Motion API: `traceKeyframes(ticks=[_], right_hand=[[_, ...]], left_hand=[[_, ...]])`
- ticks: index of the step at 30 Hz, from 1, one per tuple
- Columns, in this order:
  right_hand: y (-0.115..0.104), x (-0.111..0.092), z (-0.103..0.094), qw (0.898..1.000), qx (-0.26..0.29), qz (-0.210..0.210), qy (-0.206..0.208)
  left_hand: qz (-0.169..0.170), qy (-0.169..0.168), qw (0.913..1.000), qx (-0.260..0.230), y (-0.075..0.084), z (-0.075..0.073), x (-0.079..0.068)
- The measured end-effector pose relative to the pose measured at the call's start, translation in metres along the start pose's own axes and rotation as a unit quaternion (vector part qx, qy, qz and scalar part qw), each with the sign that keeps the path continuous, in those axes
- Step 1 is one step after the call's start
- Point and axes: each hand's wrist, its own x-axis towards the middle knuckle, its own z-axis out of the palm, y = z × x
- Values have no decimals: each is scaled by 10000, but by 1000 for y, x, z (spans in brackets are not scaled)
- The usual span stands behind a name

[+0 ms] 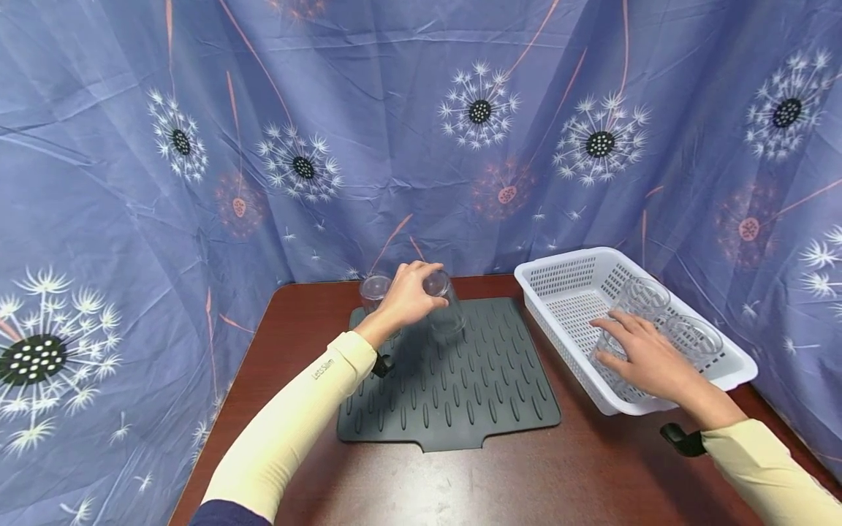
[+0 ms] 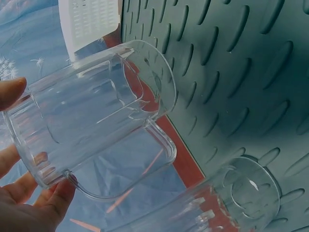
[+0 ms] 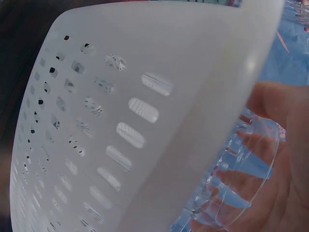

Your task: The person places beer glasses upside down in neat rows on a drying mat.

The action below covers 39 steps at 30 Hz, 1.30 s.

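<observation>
My left hand (image 1: 409, 296) grips a clear mug (image 2: 101, 106) by its base, thumb on one side and fingers on the other. The mug is upside down, its rim close over the dark ribbed mat (image 1: 460, 380) and its handle (image 2: 169, 150) showing in the left wrist view. Beside it a second clear glass (image 1: 375, 287) stands inverted on the mat, partly behind my left hand. Inside the white basket, my right hand (image 1: 641, 358) has thumb and fingers around a clear glass (image 3: 246, 188); the fingers show through its wall in the right wrist view.
The white perforated basket (image 1: 559, 329) stands at the right of the brown table (image 1: 421, 482). More clear glasses (image 1: 647, 294) lie in it, to the right of my right hand. A blue dandelion-print cloth (image 1: 395, 146) hangs behind and along the sides.
</observation>
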Motion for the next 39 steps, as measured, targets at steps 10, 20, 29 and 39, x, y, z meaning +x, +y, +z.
traceKeyframes(ticks=[10,20,29,39], right_hand=[[0,1,-2,9996,181,46,-228],[-1,3,0,9998,179,-102,-83],[0,1,1,9998,161,-17,-95],[0,-2,1,9998,193,-19,-44]], left_hand=[[-75,-212,9996,185,1,9,11],[-27,-208,9996,184,-2,15,19],[21,-282,9990,333,-7,23,25],[4,-409,9987,308,-8,32,28]])
